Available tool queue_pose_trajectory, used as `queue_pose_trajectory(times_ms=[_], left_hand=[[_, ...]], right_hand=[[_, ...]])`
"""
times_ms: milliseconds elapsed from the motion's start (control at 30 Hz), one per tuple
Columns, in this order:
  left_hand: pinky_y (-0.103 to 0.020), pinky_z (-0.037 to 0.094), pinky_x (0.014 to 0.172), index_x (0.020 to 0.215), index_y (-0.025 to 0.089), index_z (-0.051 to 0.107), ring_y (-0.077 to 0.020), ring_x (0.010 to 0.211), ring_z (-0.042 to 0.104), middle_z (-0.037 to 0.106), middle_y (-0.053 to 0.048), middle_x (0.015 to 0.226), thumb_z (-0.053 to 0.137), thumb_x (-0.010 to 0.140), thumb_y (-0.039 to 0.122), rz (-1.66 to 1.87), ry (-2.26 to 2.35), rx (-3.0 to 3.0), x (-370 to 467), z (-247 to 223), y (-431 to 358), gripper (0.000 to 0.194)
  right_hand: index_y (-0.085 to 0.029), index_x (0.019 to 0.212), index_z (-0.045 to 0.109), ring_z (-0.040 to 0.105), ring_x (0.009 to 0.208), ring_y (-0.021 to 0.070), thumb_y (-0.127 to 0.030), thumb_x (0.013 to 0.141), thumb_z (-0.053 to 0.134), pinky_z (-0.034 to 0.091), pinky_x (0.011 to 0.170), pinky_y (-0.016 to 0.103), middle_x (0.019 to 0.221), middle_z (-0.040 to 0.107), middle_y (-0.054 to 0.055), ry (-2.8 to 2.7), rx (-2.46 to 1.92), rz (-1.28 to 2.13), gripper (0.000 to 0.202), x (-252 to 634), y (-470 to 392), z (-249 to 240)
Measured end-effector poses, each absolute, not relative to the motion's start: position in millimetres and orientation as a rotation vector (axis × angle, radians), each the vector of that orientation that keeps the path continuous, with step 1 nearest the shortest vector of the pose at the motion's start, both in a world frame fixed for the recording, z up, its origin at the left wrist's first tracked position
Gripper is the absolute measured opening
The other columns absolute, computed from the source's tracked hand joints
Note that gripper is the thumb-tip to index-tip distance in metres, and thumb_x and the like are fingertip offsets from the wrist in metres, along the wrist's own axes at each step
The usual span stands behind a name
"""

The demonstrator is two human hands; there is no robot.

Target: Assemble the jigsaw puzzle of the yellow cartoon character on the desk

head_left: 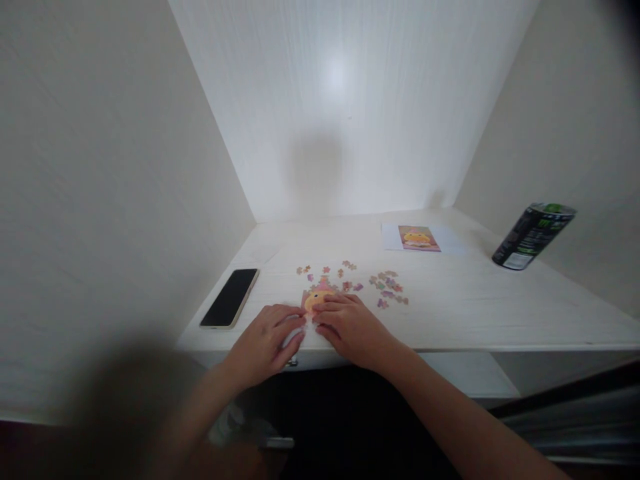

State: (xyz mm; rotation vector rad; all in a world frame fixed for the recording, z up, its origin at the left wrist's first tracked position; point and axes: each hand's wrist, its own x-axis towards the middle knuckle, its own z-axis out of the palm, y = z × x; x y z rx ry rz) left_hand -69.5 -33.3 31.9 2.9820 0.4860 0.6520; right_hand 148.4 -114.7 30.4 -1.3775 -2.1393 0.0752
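A partly joined puzzle point(313, 300) with a yellow and pink figure lies near the front edge of the white desk. My left hand point(267, 337) touches its lower left side, fingers bent and close together; whether a piece is between them is too small to tell. My right hand point(350, 327) rests over the puzzle's lower right part, fingertips on its surface, and hides some of it. Several loose pieces point(347, 265) lie behind the puzzle, and a scattered group of pieces point(387, 287) is to the right of it.
A dark phone point(230, 299) lies at the left of the desk point(470, 313). A picture card point(419, 238) with the yellow figure is on white paper at the back right. A black can point(533, 237) stands at the right. Walls enclose the desk's back and sides.
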Motion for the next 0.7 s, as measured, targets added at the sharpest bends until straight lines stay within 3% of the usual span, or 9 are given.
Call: queue_pose_trajectory(times_ms=[233, 400, 500, 533, 600, 700], left_hand=[[-0.042, 0.046, 0.098, 0.122, 0.021, 0.055, -0.0211, 0.115, 0.053, 0.059, -0.009, 0.124, 0.056, 0.09, 0.021, 0.74, 0.504, 3.002, -73, 31, -36, 0.033], [-0.04, 0.046, 0.093, 0.119, 0.018, 0.055, -0.0202, 0.107, 0.054, 0.06, -0.009, 0.116, 0.057, 0.087, 0.017, 0.876, 0.324, 2.944, -54, 48, -72, 0.032], [-0.034, 0.047, 0.073, 0.099, 0.019, 0.061, -0.015, 0.076, 0.053, 0.062, -0.001, 0.085, 0.053, 0.089, 0.024, 0.62, -0.172, 2.938, -22, 43, -108, 0.014], [-0.034, 0.046, 0.068, 0.092, 0.02, 0.061, -0.0151, 0.074, 0.053, 0.06, 0.0, 0.08, 0.052, 0.091, 0.027, 0.555, -0.378, 2.943, -9, 35, -119, 0.012], [-0.031, 0.048, 0.068, 0.088, 0.022, 0.065, -0.0145, 0.081, 0.056, 0.062, 0.0, 0.085, 0.054, 0.09, 0.022, 0.516, -0.756, 2.873, 21, 9, -136, 0.011], [-0.022, 0.052, 0.081, 0.059, 0.022, 0.061, -0.0131, 0.102, 0.06, 0.067, -0.007, 0.095, 0.058, 0.084, 0.018, 0.277, -1.306, 2.734, 57, -35, -152, 0.025]], right_hand=[[-0.019, 0.099, 0.069, 0.06, 0.101, 0.0237, -0.02, 0.093, 0.052, 0.041, 0.095, 0.042, 0.105, 0.072, 0.006, -1.671, -1.674, -0.152, 0.019, 185, -108, 33], [-0.016, 0.108, 0.066, 0.06, 0.102, 0.0268, -0.02, 0.091, 0.052, 0.044, 0.094, 0.043, 0.11, 0.071, 0.009, -1.484, -1.864, -0.149, 0.023, 213, -99, 30], [-0.016, 0.116, 0.065, 0.061, 0.106, 0.0249, -0.02, 0.091, 0.051, 0.044, 0.097, 0.041, 0.117, 0.069, 0.01, -1.617, -1.899, -0.006, 0.029, 215, -82, 32], [-0.016, 0.118, 0.065, 0.062, 0.106, 0.0239, -0.02, 0.091, 0.052, 0.044, 0.098, 0.039, 0.118, 0.069, 0.009, -1.679, -1.893, 0.038, 0.031, 216, -73, 34], [-0.018, 0.118, 0.067, 0.063, 0.105, 0.0221, -0.018, 0.088, 0.055, 0.045, 0.097, 0.035, 0.118, 0.07, 0.008, -1.779, -1.875, 0.101, 0.032, 216, -55, 38], [-0.02, 0.11, 0.072, 0.067, 0.096, 0.0208, -0.014, 0.083, 0.059, 0.049, 0.089, 0.032, 0.108, 0.073, 0.007, -1.855, -1.877, 0.171, 0.03, 220, -32, 41]])
